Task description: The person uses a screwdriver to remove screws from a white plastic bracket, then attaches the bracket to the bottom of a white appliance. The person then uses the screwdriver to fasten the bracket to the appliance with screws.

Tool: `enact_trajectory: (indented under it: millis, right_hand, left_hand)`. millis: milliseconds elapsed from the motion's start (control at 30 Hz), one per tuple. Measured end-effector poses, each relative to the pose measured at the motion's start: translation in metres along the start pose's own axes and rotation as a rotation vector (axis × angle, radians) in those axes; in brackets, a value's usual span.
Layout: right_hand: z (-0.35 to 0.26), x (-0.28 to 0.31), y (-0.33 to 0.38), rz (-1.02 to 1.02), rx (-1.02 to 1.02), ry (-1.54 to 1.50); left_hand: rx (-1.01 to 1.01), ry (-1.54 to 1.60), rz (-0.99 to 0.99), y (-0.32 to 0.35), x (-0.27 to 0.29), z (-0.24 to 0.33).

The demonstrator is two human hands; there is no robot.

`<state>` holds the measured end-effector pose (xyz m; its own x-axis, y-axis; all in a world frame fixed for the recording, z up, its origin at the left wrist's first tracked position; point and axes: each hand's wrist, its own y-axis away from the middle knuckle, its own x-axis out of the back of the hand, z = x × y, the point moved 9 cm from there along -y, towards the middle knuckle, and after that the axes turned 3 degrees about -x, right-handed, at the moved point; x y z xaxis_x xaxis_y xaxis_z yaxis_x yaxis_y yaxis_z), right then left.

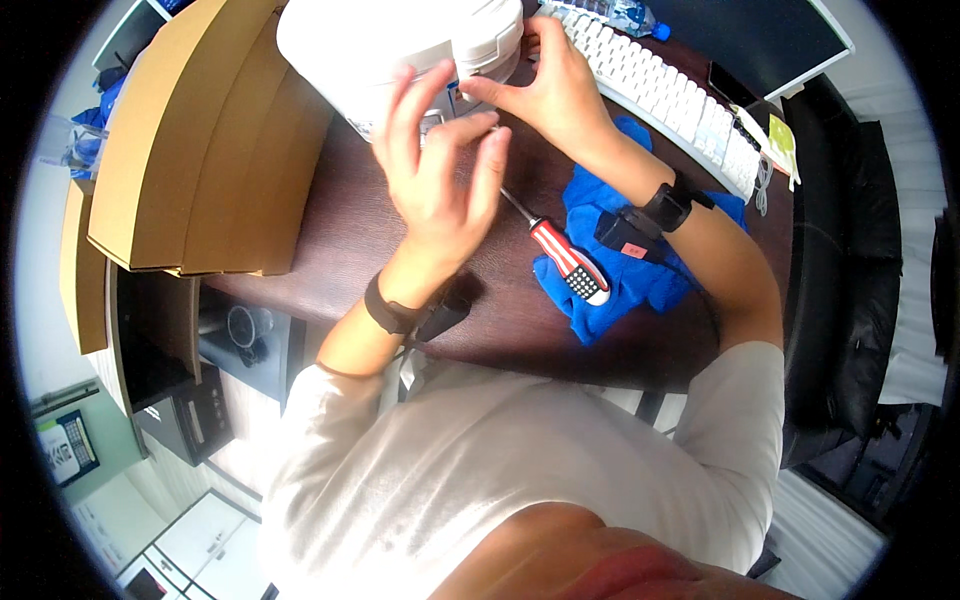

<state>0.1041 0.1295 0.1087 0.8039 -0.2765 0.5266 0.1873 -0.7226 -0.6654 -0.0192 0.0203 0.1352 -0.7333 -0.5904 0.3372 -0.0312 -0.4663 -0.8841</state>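
A white, rounded plastic appliance [380, 50] stands at the far edge of the view, its top cut off. My right hand [555, 85] grips its right side, thumb on the near face and fingers partly hidden behind the edge. Just in front of it, my left hand [432, 175] has thumb and index tips pinched together. Whatever lies between them is too small to make out; the other fingers stretch upward. A screwdriver [570, 262] with a red, white and black patterned handle rests partly on a crumpled blue cloth [590, 310], shaft pointing toward the appliance.
Brown cardboard boxes [215, 140] stand on the left of the dark table [345, 230]. A white keyboard [660, 95], a plastic bottle [625, 15] and a monitor [750, 35] are at the far right. Black wristbands [668, 207] with small attached boxes sit on both wrists.
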Motion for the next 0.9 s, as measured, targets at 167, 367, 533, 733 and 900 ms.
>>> enact_trajectory:
  millis: [167, 367, 533, 733, 900]
  right_hand:
    - [-0.009, 0.001, 0.0, 0.038, 0.001, 0.182]
    - [-0.008, -0.003, 0.002, -0.027, -0.063, 0.178]
    - [0.003, 0.009, 0.022, -0.094, -0.156, 0.043]
    - [0.054, 0.014, 0.064, -0.179, -0.308, -0.151]
    - [0.064, -0.002, 0.087, -0.274, -0.368, -0.205]
  left_hand:
    - [-0.042, -0.082, -0.024, -0.012, 0.001, -0.023]
    - [-0.024, -0.091, -0.051, -0.01, -0.004, -0.026]
    - [-0.015, -0.047, -0.022, -0.01, -0.003, -0.027]
    - [0.011, 0.117, 0.002, -0.008, -0.001, -0.017]
    - [0.238, 0.539, -0.166, 0.014, -0.038, -0.028]
